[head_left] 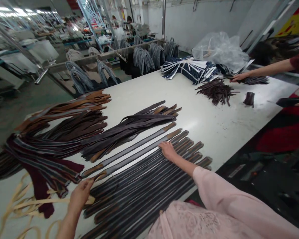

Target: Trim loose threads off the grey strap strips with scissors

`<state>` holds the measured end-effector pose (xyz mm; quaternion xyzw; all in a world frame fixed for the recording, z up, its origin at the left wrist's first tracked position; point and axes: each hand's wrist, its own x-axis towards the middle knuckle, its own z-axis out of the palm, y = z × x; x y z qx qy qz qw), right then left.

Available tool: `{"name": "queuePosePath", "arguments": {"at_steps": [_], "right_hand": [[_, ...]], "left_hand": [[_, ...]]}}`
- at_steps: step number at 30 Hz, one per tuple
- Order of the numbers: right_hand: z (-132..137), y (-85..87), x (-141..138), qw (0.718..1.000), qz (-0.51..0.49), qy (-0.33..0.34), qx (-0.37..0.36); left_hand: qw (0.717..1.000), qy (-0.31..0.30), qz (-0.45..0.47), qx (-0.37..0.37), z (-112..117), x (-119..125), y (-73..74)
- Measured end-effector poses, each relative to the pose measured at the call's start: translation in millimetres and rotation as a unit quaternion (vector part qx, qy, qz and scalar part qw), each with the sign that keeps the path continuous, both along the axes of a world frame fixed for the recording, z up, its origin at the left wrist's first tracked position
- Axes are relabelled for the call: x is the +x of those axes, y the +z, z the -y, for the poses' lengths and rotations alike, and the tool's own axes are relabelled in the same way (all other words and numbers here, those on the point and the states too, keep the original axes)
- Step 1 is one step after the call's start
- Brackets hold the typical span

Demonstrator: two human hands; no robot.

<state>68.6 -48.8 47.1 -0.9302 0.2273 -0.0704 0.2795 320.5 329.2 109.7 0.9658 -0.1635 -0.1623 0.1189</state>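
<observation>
A row of long dark striped straps (144, 186) with brown leather ends lies side by side on the white table (214, 126) in front of me. My left hand (80, 194) pinches the near end of one grey strap (129, 153) at the row's far edge. My right hand (167, 149) rests fingers-down on the same strap's other end, close to its brown tip. Both hands press the strap against the table.
Loose heaps of brown and dark straps (72, 122) lie to the left, with tan strips (27, 202) at the near left corner. Another person's hand (239, 77) reaches onto dark pieces at the far right, by short brown strips (216, 91), folded striped fabric (189, 68) and a plastic bag (220, 49).
</observation>
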Motion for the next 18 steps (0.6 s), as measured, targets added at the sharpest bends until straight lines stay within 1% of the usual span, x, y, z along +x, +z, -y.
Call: {"name": "queuePosePath", "arguments": {"at_steps": [2, 3, 5, 6, 8, 10, 12, 14, 16, 18], "right_hand": [[-7.8, 6.2, 0.1, 0.993, 0.074, -0.038, 0.086], [-13.8, 10.0, 0.0, 0.982, 0.107, -0.055, 0.147], [-31.8, 19.5, 0.2, 0.944, 0.144, -0.080, 0.285], [-43.6, 25.5, 0.7, 0.921, 0.150, -0.082, 0.350], [-71.1, 39.5, 2.7, 0.877, 0.153, -0.068, 0.450], [-99.0, 55.0, 6.0, 0.835, 0.166, -0.038, 0.524], [-122.3, 70.3, 9.3, 0.786, 0.186, -0.011, 0.590], [-138.3, 84.4, 10.5, 0.724, 0.183, 0.023, 0.665], [-147.8, 96.7, 8.3, 0.655, 0.141, 0.072, 0.739], [-152.3, 107.5, 2.7, 0.592, 0.089, 0.117, 0.792]], "left_hand": [[0.994, 0.002, 0.030, -0.102, 15.9, -20.1, 30.5], [0.990, -0.013, 0.017, -0.138, 27.3, -33.5, 45.9], [0.977, -0.024, -0.012, -0.212, 52.6, -62.4, 72.8], [0.971, -0.023, -0.025, -0.237, 64.5, -76.4, 83.1], [0.964, -0.006, -0.041, -0.264, 82.5, -101.3, 97.1], [0.956, 0.006, -0.059, -0.286, 90.9, -120.5, 103.8], [0.949, 0.010, -0.074, -0.305, 91.7, -133.5, 105.7], [0.946, 0.021, -0.077, -0.315, 88.0, -141.0, 104.6], [0.944, 0.040, -0.077, -0.319, 81.6, -144.1, 100.6], [0.942, 0.052, -0.077, -0.323, 73.5, -143.7, 93.7]]}}
